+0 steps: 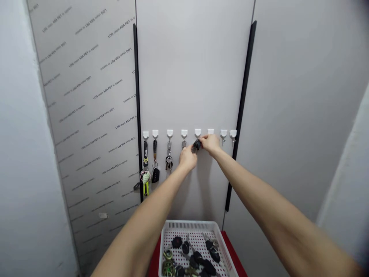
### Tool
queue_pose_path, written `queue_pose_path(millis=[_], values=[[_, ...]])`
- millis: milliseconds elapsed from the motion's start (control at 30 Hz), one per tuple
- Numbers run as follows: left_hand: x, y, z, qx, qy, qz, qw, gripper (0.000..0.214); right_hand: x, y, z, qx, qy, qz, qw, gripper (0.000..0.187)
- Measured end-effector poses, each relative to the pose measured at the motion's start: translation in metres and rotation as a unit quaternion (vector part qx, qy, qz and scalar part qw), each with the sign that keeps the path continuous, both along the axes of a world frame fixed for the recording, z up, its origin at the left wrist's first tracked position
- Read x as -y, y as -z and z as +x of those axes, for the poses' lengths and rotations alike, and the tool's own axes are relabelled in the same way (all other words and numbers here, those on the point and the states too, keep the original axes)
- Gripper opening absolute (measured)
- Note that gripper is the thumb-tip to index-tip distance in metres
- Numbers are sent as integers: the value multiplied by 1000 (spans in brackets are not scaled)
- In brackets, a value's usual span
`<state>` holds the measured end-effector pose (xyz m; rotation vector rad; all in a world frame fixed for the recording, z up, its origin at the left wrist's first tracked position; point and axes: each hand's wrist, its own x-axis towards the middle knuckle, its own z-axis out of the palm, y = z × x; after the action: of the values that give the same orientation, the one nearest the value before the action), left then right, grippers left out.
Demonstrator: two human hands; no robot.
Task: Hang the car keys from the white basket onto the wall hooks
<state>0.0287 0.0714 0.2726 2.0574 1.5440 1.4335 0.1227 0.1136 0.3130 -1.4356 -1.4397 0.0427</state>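
A dark bunch of keys [196,145] is at the fifth white hook [197,132] from the left, just beneath it. My left hand [188,157] pinches the bunch from below and the left. From the right, my right hand [210,144] closes its fingertips on the upper part, by the hook. Whether the ring is over the hook, I cannot tell. Left of my hands hang a keyring with black keys [168,161], a black car key [155,174] on a braided strap, and a lanyard bunch with a yellow tag [145,187]. My left hand partly hides another metal clasp [183,144].
Several white hooks run in a row across the pale panel [193,69], between two black strips [246,77]. Below, a white perforated basket [190,224] with several keys in it stands on a red surface [230,250]. A printed film [86,96] covers the left panel.
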Motion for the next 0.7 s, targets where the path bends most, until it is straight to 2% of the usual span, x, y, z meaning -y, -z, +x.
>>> queue_pose_path(millis=[100, 200, 267, 333, 400, 467, 500, 533, 600, 667, 700], values=[[2, 6, 1, -11, 6, -14, 1000, 42, 3, 3, 0, 49, 11, -22, 999, 20], [7, 16, -2, -28, 0, -21, 999, 40, 9, 9, 4, 63, 6, -12, 998, 22], [10, 28, -7, -44, 6, -13, 999, 39, 13, 19, 10, 46, -8, 19, 999, 24], [15, 46, -13, -54, 26, -11, 998, 38, 20, 39, 18, 28, -27, 50, 998, 27], [23, 73, -19, -58, 49, -31, 997, 36, 34, 70, 24, 28, -57, 51, 997, 28], [35, 108, -26, -71, 66, -71, 993, 34, 53, 114, 29, 52, -107, -10, 993, 25], [42, 128, -29, -84, 72, -95, 989, 33, 64, 139, 30, 73, -141, -66, 985, 23], [50, 148, -31, -101, 78, -117, 985, 31, 75, 165, 31, 99, -183, -133, 969, 21], [63, 186, -34, -142, 97, -153, 973, 30, 94, 215, 33, 156, -242, -220, 932, 20], [73, 217, -36, -177, 118, -168, 963, 29, 109, 252, 35, 186, -262, -258, 911, 20], [77, 228, -36, -191, 127, -172, 958, 29, 115, 264, 36, 197, -263, -267, 906, 20]])
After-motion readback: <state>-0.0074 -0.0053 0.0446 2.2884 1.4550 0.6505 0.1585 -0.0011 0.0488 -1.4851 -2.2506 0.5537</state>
